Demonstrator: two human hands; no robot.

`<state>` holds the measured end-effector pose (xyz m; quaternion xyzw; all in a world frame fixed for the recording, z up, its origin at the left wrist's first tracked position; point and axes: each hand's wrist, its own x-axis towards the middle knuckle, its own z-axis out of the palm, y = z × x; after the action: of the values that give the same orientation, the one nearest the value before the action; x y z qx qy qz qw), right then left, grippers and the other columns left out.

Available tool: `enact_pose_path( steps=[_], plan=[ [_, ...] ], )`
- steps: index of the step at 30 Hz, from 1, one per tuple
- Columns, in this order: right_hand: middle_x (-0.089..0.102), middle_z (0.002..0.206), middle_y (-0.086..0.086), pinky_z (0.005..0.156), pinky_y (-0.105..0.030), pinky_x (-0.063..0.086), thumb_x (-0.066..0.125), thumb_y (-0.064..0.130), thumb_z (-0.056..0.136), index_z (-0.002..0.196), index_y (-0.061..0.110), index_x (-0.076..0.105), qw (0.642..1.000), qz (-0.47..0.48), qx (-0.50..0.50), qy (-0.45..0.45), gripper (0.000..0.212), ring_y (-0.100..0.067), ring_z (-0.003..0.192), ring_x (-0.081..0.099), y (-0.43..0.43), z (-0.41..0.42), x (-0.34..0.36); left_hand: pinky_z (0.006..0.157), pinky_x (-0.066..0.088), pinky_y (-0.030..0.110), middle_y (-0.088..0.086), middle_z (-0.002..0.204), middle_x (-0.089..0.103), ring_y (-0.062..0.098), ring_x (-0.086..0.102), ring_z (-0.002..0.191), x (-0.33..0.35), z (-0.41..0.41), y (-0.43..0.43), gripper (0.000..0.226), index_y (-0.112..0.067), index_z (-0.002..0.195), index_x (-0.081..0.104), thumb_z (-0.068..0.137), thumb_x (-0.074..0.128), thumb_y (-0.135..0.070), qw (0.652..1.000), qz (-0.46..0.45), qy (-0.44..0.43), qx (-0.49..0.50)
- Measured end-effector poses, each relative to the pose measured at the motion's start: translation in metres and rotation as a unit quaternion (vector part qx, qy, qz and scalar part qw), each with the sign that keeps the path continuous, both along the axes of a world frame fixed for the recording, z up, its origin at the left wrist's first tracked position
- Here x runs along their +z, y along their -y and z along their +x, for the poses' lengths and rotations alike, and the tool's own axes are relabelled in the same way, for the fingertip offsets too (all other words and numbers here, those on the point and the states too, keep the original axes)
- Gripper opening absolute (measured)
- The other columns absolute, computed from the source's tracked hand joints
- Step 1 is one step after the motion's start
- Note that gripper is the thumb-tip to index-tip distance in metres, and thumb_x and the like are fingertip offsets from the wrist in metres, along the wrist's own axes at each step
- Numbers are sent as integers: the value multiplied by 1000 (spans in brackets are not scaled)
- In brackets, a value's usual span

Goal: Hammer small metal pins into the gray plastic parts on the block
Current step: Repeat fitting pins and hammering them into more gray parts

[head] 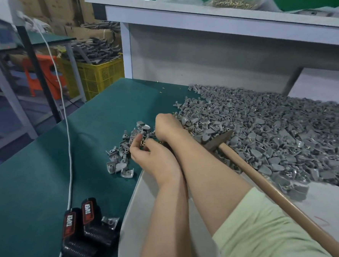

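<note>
A large heap of gray plastic parts [263, 126] covers the right side of the green table [38, 166]. A smaller scatter of gray parts [120, 153] lies left of my hands. My left hand [148, 157] is cupped, its fingers curled round small brass metal pins [143, 143]. My right hand [167, 126] reaches across above it, bent down at the wrist into the parts; its fingers are hidden. The hammer [219, 140] lies unheld on the heap, its wooden handle running toward the lower right. No block shows.
A white basin [130, 214] sits under my forearms at the table's near edge. Two black items marked TAPER [81, 223] and a white cable [69, 154] lie at the left. A shelf overhead carries a bag of brass pins [234, 2]. A yellow crate [101, 73] stands beyond the table.
</note>
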<state>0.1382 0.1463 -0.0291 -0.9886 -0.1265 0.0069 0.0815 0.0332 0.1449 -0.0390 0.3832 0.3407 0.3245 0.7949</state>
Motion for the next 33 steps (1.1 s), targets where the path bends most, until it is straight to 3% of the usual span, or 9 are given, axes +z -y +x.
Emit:
enact_pose_path(
  steps=[4, 7, 10, 12, 15, 19, 24, 28, 33],
  plan=[
    [60, 88, -10, 65, -32, 42, 54, -1, 84, 67, 9, 51, 999, 37, -8, -2, 19, -29, 77, 53, 2, 1, -3, 85, 46, 26, 7, 126, 50, 12, 52, 90, 0, 0, 0, 22, -26, 99, 50, 91, 41, -8, 1000, 12, 0, -3],
    [68, 101, -8, 79, -29, 47, 63, 15, 87, 90, 9, 68, 984, 176, -13, 11, 8, -24, 91, 61, 16, 1, 11, 79, 44, 15, 4, 128, 50, 2, 53, 85, 1, 1, -2, 24, -28, 97, 51, 91, 43, -6, 999, 42, 18, 3],
    [67, 76, -2, 71, -31, 50, 66, 16, 85, 74, 14, 64, 937, 348, 8, -33, 11, -15, 70, 60, 44, -14, 36, 86, 44, 20, 6, 129, 51, 10, 55, 91, 0, 1, 1, 33, -26, 111, 56, 90, 46, -2, 992, 111, 39, -50],
    [65, 67, 1, 61, -23, 49, 66, 13, 85, 70, 15, 62, 916, 386, 49, -97, 15, -9, 60, 58, 63, -30, 50, 87, 46, 19, 2, 126, 54, 10, 56, 99, 2, 0, 6, 35, -24, 119, 57, 91, 51, -4, 978, 171, 51, -108],
    [66, 72, -6, 72, -32, 51, 68, 16, 85, 71, 15, 64, 900, 397, 95, -155, 14, -17, 69, 59, 80, -45, 54, 77, 46, 7, -1, 114, 61, -2, 60, 91, 6, -2, 11, 26, -19, 115, 61, 92, 57, -8, 959, 224, 76, -154],
    [67, 68, -2, 64, -22, 48, 59, 19, 92, 75, 13, 64, 844, 509, 59, -160, 18, -10, 61, 59, 82, -41, 47, 78, 47, 11, -6, 94, 68, -1, 63, 86, 7, -4, 6, 16, -17, 99, 66, 89, 61, -5, 970, 210, 79, -96],
    [71, 96, -5, 81, -26, 47, 67, 22, 83, 92, 13, 73, 985, 164, 44, -28, 14, -19, 92, 64, 46, -24, 25, 75, 54, 17, 4, 85, 63, 7, 64, 73, 9, 1, -11, 11, -6, 93, 58, 94, 50, 1, 987, -29, 155, -4],
    [64, 107, -8, 94, -35, 46, 66, 22, 82, 83, 12, 61, 994, -40, 59, -83, 11, -25, 92, 56, 6, -22, 12, 62, 50, 12, 2, 79, 63, 1, 65, 61, 8, 2, -21, 10, -9, 91, 50, 97, 46, -2, 983, -84, 157, 46],
    [53, 99, -4, 89, -32, 40, 55, 20, 89, 89, 24, 52, 992, -46, 61, -101, 5, -23, 97, 52, -12, -20, 6, 73, 55, 18, 1, 79, 65, 1, 65, 61, 8, 1, -19, 15, -13, 86, 47, 97, 46, -3, 984, -85, 146, 54]
  ],
)
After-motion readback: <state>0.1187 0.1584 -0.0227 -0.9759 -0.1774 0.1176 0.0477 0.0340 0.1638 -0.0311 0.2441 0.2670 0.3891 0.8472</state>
